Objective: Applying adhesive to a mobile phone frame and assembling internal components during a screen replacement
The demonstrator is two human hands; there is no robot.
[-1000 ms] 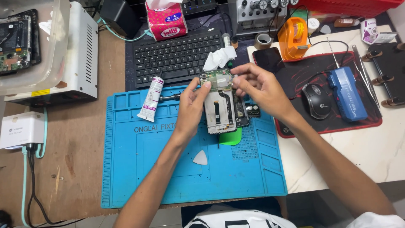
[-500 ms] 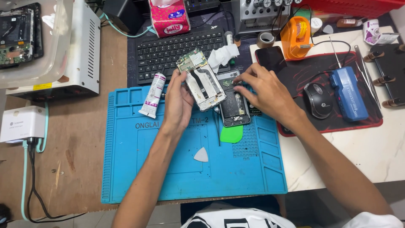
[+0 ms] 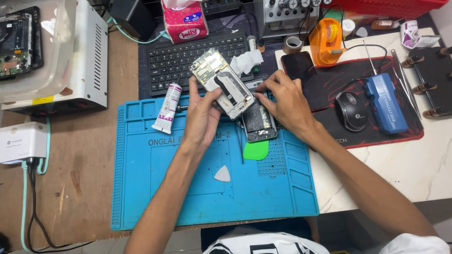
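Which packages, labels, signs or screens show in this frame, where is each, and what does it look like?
Tissue pack: top centre behind the keyboard, pink, boxy, red and blue labels.
Glue tube: blue mat's top left, by the left hand, white, purple-printed.
Yellow sticker: white metal box's front, far left, small strip.
Dark phone screen: beyond the right hand, black, unlit.

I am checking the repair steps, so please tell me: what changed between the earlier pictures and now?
The left hand lifted the opened white phone frame with exposed circuit board off the dark phone part and swung it up-left. The right hand lowered onto that part. The white glue tube, green plastic pry card and blue silicone work mat stayed.
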